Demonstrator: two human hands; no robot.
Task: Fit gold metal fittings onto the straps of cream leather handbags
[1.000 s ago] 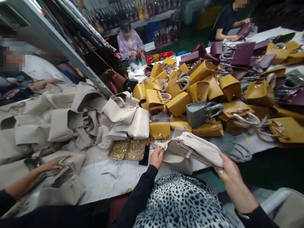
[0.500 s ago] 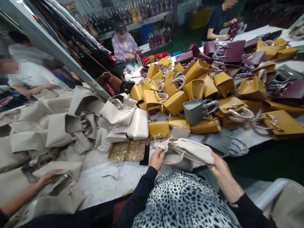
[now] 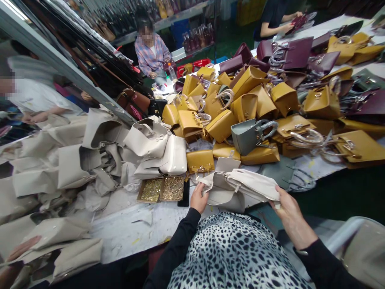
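I hold a cream handbag (image 3: 237, 186) at the near edge of the white worktable (image 3: 135, 228). My left hand (image 3: 199, 197) pinches its left end, where a strap sticks out. My right hand (image 3: 290, 214) grips the bag's right end, thumb on top. The bag lies on its side, slightly tilted, with a metal clasp showing. Just left of my left hand sits a tray of small gold hardware (image 3: 161, 189) with two compartments.
Mustard handbags (image 3: 222, 124) are heaped behind, with one grey bag (image 3: 249, 136) among them and maroon bags (image 3: 296, 54) farther right. Cream bags and cut pieces (image 3: 90, 156) cover the left. A co-worker's hand (image 3: 21, 248) shows at the lower left. Other people sit across the room.
The co-worker's hand at the left has drawn back toward the lower left corner, leaving the cream bag lying there. My hands have shifted the bag slightly; my grip is unchanged.
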